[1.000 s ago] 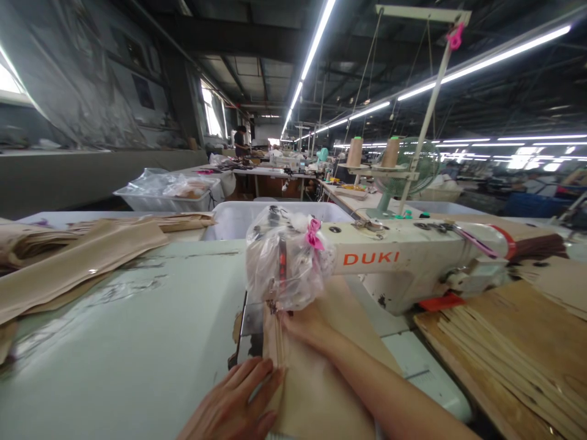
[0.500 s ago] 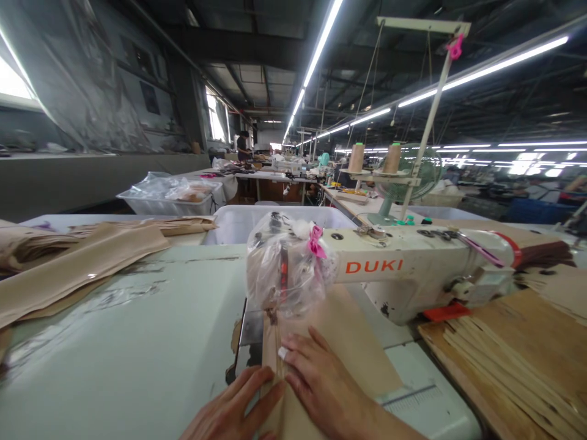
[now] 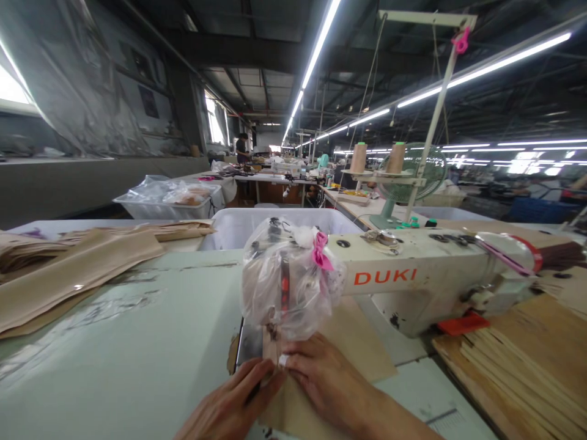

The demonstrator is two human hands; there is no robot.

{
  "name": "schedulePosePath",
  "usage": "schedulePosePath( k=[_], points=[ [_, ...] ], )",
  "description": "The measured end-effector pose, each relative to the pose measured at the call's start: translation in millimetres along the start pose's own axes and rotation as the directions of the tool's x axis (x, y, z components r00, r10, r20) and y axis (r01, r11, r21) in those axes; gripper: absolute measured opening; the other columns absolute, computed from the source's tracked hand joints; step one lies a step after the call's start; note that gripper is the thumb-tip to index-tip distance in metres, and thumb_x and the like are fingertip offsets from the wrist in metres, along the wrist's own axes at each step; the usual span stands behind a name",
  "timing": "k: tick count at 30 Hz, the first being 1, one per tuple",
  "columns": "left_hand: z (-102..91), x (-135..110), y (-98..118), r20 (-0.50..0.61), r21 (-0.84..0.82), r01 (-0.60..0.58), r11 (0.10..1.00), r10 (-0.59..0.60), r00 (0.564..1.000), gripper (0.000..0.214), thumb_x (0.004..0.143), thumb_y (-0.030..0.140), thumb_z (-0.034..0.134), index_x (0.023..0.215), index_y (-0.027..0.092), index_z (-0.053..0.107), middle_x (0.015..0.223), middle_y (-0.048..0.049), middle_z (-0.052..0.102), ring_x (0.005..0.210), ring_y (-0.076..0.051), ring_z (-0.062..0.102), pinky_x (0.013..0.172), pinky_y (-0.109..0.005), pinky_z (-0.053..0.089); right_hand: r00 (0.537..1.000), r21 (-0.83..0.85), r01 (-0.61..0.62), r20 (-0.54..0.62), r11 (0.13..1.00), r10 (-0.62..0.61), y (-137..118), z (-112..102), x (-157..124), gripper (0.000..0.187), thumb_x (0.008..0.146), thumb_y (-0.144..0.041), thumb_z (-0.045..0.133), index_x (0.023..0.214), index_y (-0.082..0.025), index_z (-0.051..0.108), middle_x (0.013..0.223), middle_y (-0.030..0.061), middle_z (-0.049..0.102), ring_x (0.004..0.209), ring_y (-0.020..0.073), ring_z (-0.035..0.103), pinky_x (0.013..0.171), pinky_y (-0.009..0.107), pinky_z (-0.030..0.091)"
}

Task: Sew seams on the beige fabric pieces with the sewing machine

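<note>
A beige fabric piece lies under the head of the white sewing machine, its narrow edge strip running beneath the presser foot. Just in front of the foot, my left hand pinches the strip between thumb and fingers. My right hand holds the same fabric from the other side, fingers bent and close together, with a white wrap on one fingertip. The fingertips of both hands nearly meet. A clear plastic bag tied with pink ribbon covers the machine head and partly hides the needle.
Beige fabric pieces are stacked on the left of the pale green table. More lie on a wooden board at right. Behind the machine stands a white bin. Thread cones and a green fan are beyond.
My left hand has moved forward, closer to the presser foot. My right fingers, flatter before, are now more bent beside it. The view has shifted slightly, so the machine appears lower and larger.
</note>
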State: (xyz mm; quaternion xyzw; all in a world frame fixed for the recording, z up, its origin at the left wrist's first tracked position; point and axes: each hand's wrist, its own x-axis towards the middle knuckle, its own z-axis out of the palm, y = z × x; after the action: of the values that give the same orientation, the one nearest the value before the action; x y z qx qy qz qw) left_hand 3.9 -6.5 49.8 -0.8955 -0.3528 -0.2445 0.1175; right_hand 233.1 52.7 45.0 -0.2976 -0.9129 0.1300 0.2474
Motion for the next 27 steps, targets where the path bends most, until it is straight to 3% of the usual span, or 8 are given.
schedulePosePath(
  k=[4, 9, 14, 18, 22, 27],
  points=[
    [-3.9, 6, -1, 0.013, -0.030, 0.013, 0.999, -0.013, 1.000, 0.068, 0.097, 0.045, 0.048, 0.156, 0.032, 0.015, 0.121, -0.0060, 0.063, 0.106, -0.020, 0.063, 0.091, -0.023, 0.055, 1.000, 0.031, 0.010, -0.012, 0.999, -0.009, 4, 5, 1, 0.028, 0.098, -0.016, 0.051, 0.118, -0.029, 0.065, 0.129, -0.0031, 0.064, 0.120, 0.0139, 0.057, 0.113, 0.033, 0.037],
    [-7.0, 9, -3, -0.002, -0.035, 0.058, 0.998, -0.058, 0.998, 0.086, 0.087, 0.042, 0.063, 0.156, 0.035, 0.013, 0.123, -0.0033, 0.063, 0.107, -0.021, 0.063, 0.093, -0.024, 0.055, 1.000, 0.002, -0.004, 0.024, 1.000, 0.004, -3, -5, 8, 0.032, 0.101, -0.019, 0.048, 0.128, -0.031, 0.061, 0.132, -0.0028, 0.063, 0.125, 0.0147, 0.054, 0.113, 0.034, 0.037],
    [-9.0, 11, -9, -0.018, -0.006, 0.058, 0.998, -0.058, 0.998, 0.099, 0.079, 0.053, 0.072, 0.157, 0.035, 0.013, 0.121, -0.0030, 0.066, 0.104, -0.023, 0.065, 0.087, -0.025, 0.057, 0.999, -0.035, -0.016, 0.047, 0.999, 0.018, -11, -18, 13, 0.040, 0.103, -0.025, 0.045, 0.141, -0.035, 0.050, 0.142, -0.0021, 0.056, 0.136, 0.0147, 0.045, 0.119, 0.036, 0.031],
    [-7.3, 14, -13, -0.028, -0.042, 0.075, 0.996, -0.076, 0.997, 0.090, 0.082, 0.058, 0.067, 0.155, 0.038, 0.018, 0.122, -0.0022, 0.066, 0.106, -0.023, 0.065, 0.091, -0.027, 0.056, 0.998, -0.031, -0.055, 0.038, 0.998, 0.056, -8, -17, 14, 0.045, 0.103, -0.024, 0.047, 0.145, -0.039, 0.045, 0.145, -0.0034, 0.052, 0.138, 0.0155, 0.043, 0.120, 0.038, 0.029],
    [-4.5, 18, -16, -0.016, -0.047, 0.110, 0.993, -0.110, 0.994, 0.081, 0.082, 0.063, 0.065, 0.152, 0.040, 0.030, 0.125, -0.0022, 0.064, 0.110, -0.025, 0.063, 0.099, -0.033, 0.053, 0.997, -0.035, -0.065, 0.035, 0.997, 0.066, -5, -14, 17, 0.045, 0.102, -0.022, 0.049, 0.145, -0.036, 0.046, 0.141, -0.0009, 0.056, 0.137, 0.0167, 0.044, 0.121, 0.039, 0.026],
    [-4.7, 20, -16, -0.009, -0.058, 0.123, 0.991, -0.124, 0.992, 0.076, 0.081, 0.065, 0.064, 0.148, 0.039, 0.038, 0.125, -0.0025, 0.064, 0.110, -0.025, 0.062, 0.097, -0.033, 0.053, 0.996, -0.055, -0.077, 0.033, 0.996, 0.078, -5, -17, 18, 0.048, 0.100, -0.023, 0.052, 0.146, -0.034, 0.045, 0.143, -0.0009, 0.054, 0.138, 0.0176, 0.042, 0.121, 0.039, 0.026]
  ],
)
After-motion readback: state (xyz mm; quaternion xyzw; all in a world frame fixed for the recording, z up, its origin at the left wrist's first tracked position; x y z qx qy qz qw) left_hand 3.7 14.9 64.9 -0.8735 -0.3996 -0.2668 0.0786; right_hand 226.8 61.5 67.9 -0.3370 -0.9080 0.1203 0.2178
